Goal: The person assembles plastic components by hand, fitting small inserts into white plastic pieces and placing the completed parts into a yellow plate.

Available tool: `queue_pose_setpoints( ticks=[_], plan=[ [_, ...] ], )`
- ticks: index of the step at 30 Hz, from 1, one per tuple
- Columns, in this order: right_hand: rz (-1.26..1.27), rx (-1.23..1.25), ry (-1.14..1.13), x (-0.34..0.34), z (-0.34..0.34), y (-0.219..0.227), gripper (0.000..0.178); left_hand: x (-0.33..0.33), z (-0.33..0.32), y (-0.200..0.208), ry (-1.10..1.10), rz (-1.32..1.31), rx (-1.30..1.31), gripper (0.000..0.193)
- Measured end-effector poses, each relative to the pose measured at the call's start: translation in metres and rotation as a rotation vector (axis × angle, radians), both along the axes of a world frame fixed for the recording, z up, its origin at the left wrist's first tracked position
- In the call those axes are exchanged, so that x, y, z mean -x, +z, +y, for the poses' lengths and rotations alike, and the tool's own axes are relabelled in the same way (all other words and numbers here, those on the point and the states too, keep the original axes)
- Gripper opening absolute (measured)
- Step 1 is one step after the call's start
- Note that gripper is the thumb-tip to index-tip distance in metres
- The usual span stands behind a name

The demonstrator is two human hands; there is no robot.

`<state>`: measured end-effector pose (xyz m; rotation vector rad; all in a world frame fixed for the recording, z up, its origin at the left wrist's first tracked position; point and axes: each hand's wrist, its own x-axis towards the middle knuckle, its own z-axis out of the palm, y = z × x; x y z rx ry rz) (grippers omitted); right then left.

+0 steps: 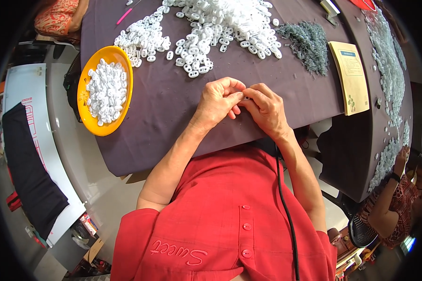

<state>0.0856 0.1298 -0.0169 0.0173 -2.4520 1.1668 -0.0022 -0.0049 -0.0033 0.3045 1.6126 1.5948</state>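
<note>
At a counter (pixel 164 110) covered in dark cloth, a small white piece (pixel 247 98) is held up at the fingertips, between two bare hands and just short of the counter's near edge. The piece is pinched by the thumb and forefinger of the right hand (pixel 266 105). The left hand (pixel 219 100) is drawn in close against it, thumb and forefinger closed together; what lies between those tips is hidden.

Beyond the hands, a large heap of white two-holed pieces (pixel 227 25) is spread across the far side of the counter. To its left, a smaller pile of white pieces (pixel 143 40) is seen beside an orange-yellow dish (pixel 82 100), in which more white pieces (pixel 106 91) are gathered. A pink-handled tool (pixel 124 17) is laid behind the smaller pile. To the right of the large heap, a mound of tiny grey parts (pixel 309 44) is set near a tan paper packet (pixel 349 77).

A red shirt (pixel 211 210) is worn, with a black cord (pixel 286 210) hung down its front. At far right, pale pieces (pixel 384 61) are strewn over a second dark-covered surface (pixel 347 159), where a co-worker's hand (pixel 401 161) is placed near them.
</note>
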Motion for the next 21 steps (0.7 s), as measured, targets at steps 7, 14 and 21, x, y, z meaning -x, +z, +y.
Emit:
queue_pose_setpoints(
  ticks=[7, 14, 21],
  plan=[
    [-0.128, 0.148, -0.027, 0.003, 0.001, 0.012, 0.026, 0.002, -0.002, -0.004, 0.113, -0.059, -0.047, 0.018],
    [-0.105, 0.199, -0.025, 0.0, 0.005, 0.012, 0.019, -0.001, 0.007, 0.007, 0.092, -0.017, -0.027, 0.019],
    [-0.067, 0.164, -0.111, -0.013, 0.008, 0.025, 0.015, -0.001, -0.017, 0.006, 0.223, 0.028, 0.0, 0.014]
  ],
)
